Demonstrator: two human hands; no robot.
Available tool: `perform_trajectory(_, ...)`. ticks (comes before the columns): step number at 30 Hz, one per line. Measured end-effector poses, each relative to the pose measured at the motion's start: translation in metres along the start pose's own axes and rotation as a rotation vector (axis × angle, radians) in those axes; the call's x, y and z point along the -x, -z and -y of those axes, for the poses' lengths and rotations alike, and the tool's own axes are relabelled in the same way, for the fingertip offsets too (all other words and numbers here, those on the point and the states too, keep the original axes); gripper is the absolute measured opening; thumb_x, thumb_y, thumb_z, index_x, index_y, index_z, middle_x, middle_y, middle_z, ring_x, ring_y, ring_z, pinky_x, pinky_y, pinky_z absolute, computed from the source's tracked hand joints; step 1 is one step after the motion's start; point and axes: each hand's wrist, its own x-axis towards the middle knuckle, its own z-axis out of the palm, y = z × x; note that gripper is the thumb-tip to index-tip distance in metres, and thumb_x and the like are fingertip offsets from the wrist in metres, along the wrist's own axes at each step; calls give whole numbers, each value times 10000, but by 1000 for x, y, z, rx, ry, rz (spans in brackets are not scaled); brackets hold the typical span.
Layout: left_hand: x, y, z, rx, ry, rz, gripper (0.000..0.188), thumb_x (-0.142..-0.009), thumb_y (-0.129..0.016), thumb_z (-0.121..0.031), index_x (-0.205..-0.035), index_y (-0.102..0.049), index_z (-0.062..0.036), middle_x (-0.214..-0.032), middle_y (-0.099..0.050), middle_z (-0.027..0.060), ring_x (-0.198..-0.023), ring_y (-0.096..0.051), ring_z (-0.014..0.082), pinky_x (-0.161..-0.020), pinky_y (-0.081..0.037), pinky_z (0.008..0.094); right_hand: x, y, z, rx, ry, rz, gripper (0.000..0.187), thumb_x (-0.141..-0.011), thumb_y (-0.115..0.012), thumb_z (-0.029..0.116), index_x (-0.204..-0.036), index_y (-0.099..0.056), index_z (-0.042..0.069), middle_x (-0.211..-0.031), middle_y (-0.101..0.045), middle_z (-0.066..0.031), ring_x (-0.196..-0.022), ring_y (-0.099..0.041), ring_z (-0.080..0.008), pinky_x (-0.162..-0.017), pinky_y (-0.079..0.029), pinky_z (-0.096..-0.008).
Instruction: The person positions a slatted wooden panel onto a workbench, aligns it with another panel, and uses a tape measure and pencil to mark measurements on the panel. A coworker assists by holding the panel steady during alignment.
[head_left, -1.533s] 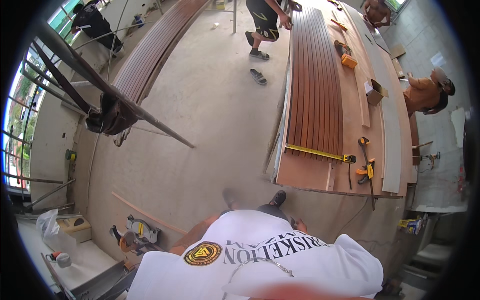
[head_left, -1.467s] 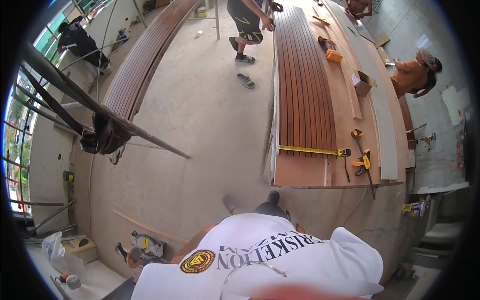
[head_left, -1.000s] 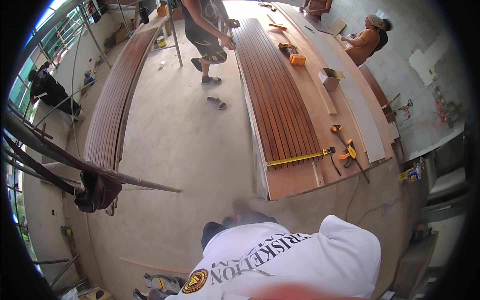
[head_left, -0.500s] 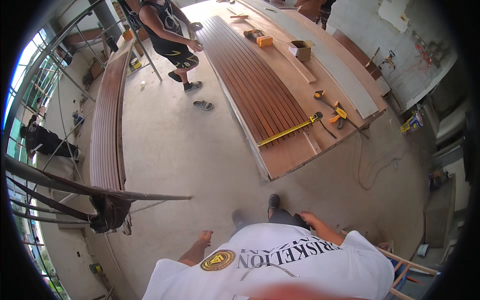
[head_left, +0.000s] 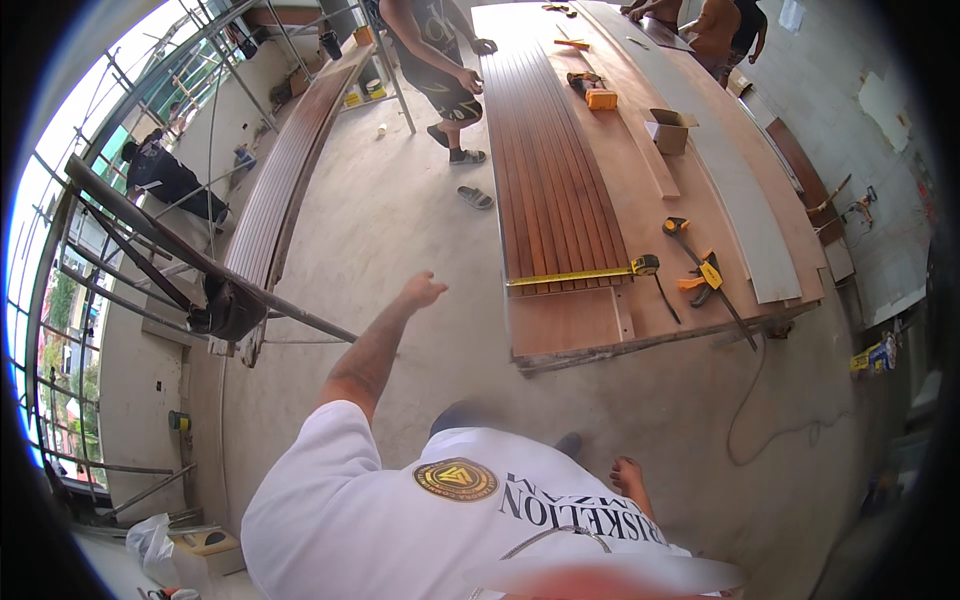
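Our left hand (head_left: pixel 424 290) has swung from beside the hip to well forward, over the floor (head_left: pixel 400 225) and apart from the counter (head_left: pixel 560 325); fingers partly extended, nothing seen in it. Our right hand (head_left: pixel 628 475) now sits lower beside the white shirt (head_left: pixel 400 500), fingers curled; we cannot tell whether it holds anything. Tape measure (head_left: pixel 645 265): unchanged, blade laid across the slatted wood panel (head_left: pixel 555 180) near its closer end, on the counter. Bar clamp (head_left: pixel 710 272) likewise remains to its right.
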Motion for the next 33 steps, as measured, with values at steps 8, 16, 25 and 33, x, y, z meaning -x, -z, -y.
perform_trajectory(8, -146, 420, -221, 265, -667, -579, 701, -860, -748, -277, -1454, -546, 36, -1327, -675, 248, -1224, -658, 299, -1034, -505, 367, -30, -14, 71, -121, -133, -282, 292, -996, -627, 289, -1223, -645, 106, -917, -625, -66, -668, -600, -208, -546, -447, -344)
perform_trajectory(16, -289, 575, -277, 37, -1094, -579, 760, -825, -731, -77, -1544, -485, -105, -1086, -763, 122, -984, -728, 227, -847, -594, 335, -34, -219, 43, -13, -315, -39, 276, -985, -620, 261, -1183, -669, 76, -900, -640, -101, -674, -629, -243, -567, -490, -386)
perform_trajectory(25, -484, 631, -319, 226, -1037, -674, 607, -880, -723, -223, -1443, -586, -43, -1236, -722, 139, -1143, -680, 244, -992, -520, 341, -28, -429, 222, -58, -114, 21, 255, -979, -615, 254, -1136, -683, 66, -893, -651, -101, -677, -642, -247, -580, -505, -395)
perform_trajectory(33, -632, 667, -374, 211, -1049, -661, 531, -884, -738, -244, -1373, -653, -56, -1212, -742, 132, -1076, -704, 240, -975, -531, 342, -105, -509, 366, -68, -115, -9, 242, -974, -616, 257, -1106, -687, 68, -887, -656, -93, -674, -644, -242, -586, -507, -394)
